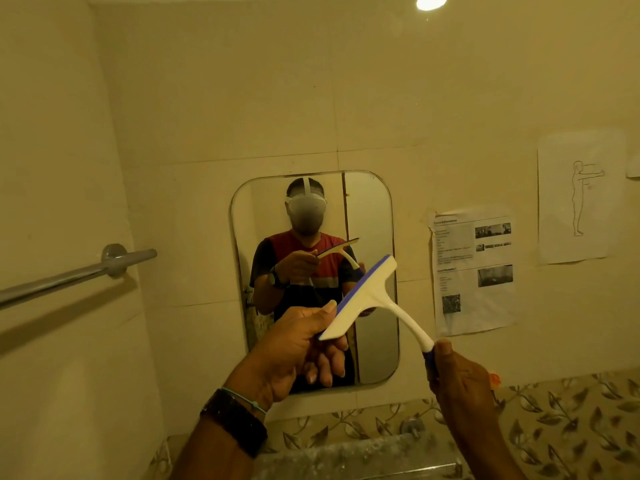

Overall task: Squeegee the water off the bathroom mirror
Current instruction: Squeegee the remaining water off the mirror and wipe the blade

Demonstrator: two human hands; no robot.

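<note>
A: What are the hands doing?

B: The left hand pinches the lower end of the squeegee head between thumb and fingers. The right hand is curled round the blue end of the handle. So both grip the one tool, which hangs tilted in the air between them.

A: And the mirror?

B: Right behind the tool, on the tiled wall. The head crosses its lower right part in view, but the reflection shows a gap, so I judge the blade is not on the glass yet.

A: How should the stroke go?

B: Let the left hand release the head, so the right hand alone steers. Set the blue rubber edge flat against the top of the glass, lean the handle slightly away, and pull down in one even pass. Overlap each strip with the next. Whether drops sit on the glass, I cannot tell.

A: Anything close by?

B: A towel rail to the left and a printed sheet to the right, both apart from the mirror
</note>
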